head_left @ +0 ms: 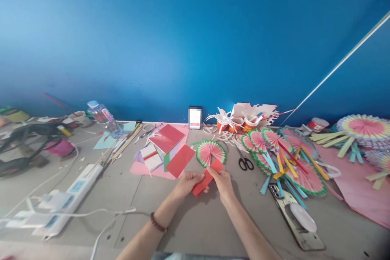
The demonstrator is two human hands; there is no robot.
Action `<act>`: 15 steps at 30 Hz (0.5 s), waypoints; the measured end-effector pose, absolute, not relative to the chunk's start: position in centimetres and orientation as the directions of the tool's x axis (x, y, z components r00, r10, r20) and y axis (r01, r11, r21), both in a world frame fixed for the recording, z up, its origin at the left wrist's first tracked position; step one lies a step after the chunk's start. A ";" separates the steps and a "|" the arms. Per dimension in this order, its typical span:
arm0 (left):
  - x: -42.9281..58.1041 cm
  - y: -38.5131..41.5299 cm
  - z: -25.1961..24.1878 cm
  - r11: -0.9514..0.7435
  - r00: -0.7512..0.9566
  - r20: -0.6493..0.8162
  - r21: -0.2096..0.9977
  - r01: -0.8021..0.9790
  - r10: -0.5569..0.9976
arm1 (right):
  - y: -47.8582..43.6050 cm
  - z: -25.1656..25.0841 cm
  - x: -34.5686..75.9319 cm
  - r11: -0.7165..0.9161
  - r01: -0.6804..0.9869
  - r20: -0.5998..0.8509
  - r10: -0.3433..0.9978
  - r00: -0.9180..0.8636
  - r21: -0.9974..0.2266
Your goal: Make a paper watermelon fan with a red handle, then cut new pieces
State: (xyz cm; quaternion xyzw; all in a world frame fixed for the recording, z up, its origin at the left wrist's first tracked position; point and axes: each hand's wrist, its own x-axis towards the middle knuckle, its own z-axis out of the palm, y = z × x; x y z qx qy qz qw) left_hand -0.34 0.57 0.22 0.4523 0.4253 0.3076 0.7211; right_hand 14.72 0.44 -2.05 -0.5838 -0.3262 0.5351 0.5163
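Note:
A narrow folded strip of red paper (203, 183) is held between my two hands, slanting up to the right. My left hand (189, 183) pinches its lower left side, thumb on top. At its upper right end, my right hand (222, 179) grips it with thumb and fingers. Just beyond the strip lies a round pleated paper fan (210, 150), pink with a green rim, partly covered by the red paper. Sheets of red paper (180, 161) lie to the left of the fan. Black-handled scissors (246, 164) rest to its right.
Finished pleated fans (307, 174) with paper strips spread to the right, near a phone (300, 223). Behind stand paper cups (236, 124) and a small upright screen (195, 118). A power strip (74, 199) with cables, a water bottle (103, 115) and wooden sticks (126, 142) lie left.

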 end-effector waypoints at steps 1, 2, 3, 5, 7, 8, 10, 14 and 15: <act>-0.3 0.5 0.3 0.405 0.451 -0.334 0.912 -0.068 0.828 | 0.4 -2.0 14.7 -0.255 -0.174 -0.288 0.935 0.208 -0.951; -0.3 0.5 0.3 0.404 0.450 -0.330 0.912 -0.076 0.830 | 0.4 -1.9 14.6 -0.255 -0.176 -0.288 0.936 0.201 -0.951; -0.3 0.5 0.3 0.399 0.447 -0.324 0.914 -0.081 0.834 | 0.3 -1.9 14.6 -0.254 -0.178 -0.287 0.938 0.195 -0.951; -0.2 0.5 0.2 0.381 0.431 -0.313 0.921 -0.080 0.846 | 0.3 -1.7 14.5 -0.249 -0.182 -0.280 0.943 0.177 -0.951; 0.0 0.5 0.2 0.361 0.400 -0.305 0.930 -0.069 0.864 | 0.2 -1.7 14.5 -0.241 -0.188 -0.272 0.949 0.163 -0.952; 0.0 0.4 0.3 0.353 0.386 -0.304 0.934 -0.061 0.871 | 0.2 -1.7 14.5 -0.238 -0.192 -0.269 0.950 0.158 -0.952; 0.1 0.4 0.3 0.344 0.368 -0.305 0.938 -0.042 0.878 | 0.2 -1.8 14.4 -0.235 -0.196 -0.267 0.951 0.157 -0.952; 0.2 0.3 0.4 0.344 0.355 -0.315 0.939 -0.022 0.881 | 0.2 -2.0 14.4 -0.218 -0.196 -0.250 0.955 0.156 -0.956; 0.2 0.3 0.3 0.345 0.350 -0.317 0.938 -0.018 0.881 | 0.2 -2.0 14.4 -0.215 -0.195 -0.246 0.957 0.153 -0.957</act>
